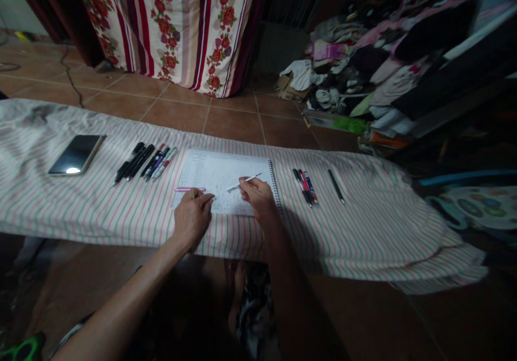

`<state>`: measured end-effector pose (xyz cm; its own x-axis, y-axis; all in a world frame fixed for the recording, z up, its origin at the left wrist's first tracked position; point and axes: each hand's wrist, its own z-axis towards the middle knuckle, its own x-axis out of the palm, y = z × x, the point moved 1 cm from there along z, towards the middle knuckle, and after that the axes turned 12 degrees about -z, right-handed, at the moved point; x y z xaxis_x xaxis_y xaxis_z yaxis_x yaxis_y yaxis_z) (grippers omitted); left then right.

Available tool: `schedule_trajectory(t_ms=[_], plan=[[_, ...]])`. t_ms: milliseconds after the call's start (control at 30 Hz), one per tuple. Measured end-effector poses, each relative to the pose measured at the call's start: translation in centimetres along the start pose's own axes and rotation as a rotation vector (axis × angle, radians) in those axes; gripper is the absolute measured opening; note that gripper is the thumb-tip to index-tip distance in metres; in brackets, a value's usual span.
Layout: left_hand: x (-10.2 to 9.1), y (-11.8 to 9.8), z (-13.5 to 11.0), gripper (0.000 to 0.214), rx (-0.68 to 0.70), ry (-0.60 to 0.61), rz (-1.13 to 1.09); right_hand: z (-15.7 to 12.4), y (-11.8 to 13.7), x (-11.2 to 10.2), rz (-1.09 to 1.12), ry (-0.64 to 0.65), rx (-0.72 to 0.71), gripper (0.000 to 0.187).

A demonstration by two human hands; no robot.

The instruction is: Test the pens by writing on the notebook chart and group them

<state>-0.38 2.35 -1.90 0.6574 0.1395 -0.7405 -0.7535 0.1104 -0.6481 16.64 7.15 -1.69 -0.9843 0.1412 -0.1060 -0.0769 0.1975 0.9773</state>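
A spiral notebook (252, 164) with writing on its page lies on the striped cloth in front of me. My right hand (258, 195) is closed around a slim white pen (233, 187), which slants over the page with one end pointing down to the left. On the notebook's lower left, my left hand (193, 213) has its fingers pinched together; a small pale tip shows at them, too small to name. A pink pen (183, 189) lies across the page's left edge, just beyond the left knuckles, partly hidden by them.
Several pens and markers (139, 161) lie left of the notebook, with a phone (76, 155) farther left. To the right are a few pens (305, 186) and a single dark pen (336, 186). Beyond the cloth-covered surface (383, 226) are a floral curtain (186, 27) and heaped clothes (363, 54).
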Motion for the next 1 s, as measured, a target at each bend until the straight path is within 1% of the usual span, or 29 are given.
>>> schedule_trajectory(t_ms=[267, 467, 600, 833, 1000], plan=[[-0.1, 0.4, 0.1, 0.027, 0.017, 0.022, -0.036, 0.0, 0.0, 0.3, -0.036, -0.003, 0.016, 0.025], [-0.3, 0.6, 0.0, 0.029, 0.017, 0.015, -0.061, 0.2, 0.0, -0.1, -0.025, -0.012, 0.027, 0.023], [-0.3, 0.6, -0.1, 0.028, 0.025, 0.022, -0.05, 0.0, 0.0, -0.1, -0.021, 0.014, 0.029, 0.025], [-0.2, -0.2, 0.0, 0.024, 0.008, 0.038, 0.012, -0.3, 0.0, 0.0, -0.083, 0.037, 0.01, 0.023], [-0.4, -0.8, -0.1, 0.023, -0.021, 0.005, -0.038, -0.6, 0.4, 0.2, -0.091, 0.044, -0.012, 0.023]])
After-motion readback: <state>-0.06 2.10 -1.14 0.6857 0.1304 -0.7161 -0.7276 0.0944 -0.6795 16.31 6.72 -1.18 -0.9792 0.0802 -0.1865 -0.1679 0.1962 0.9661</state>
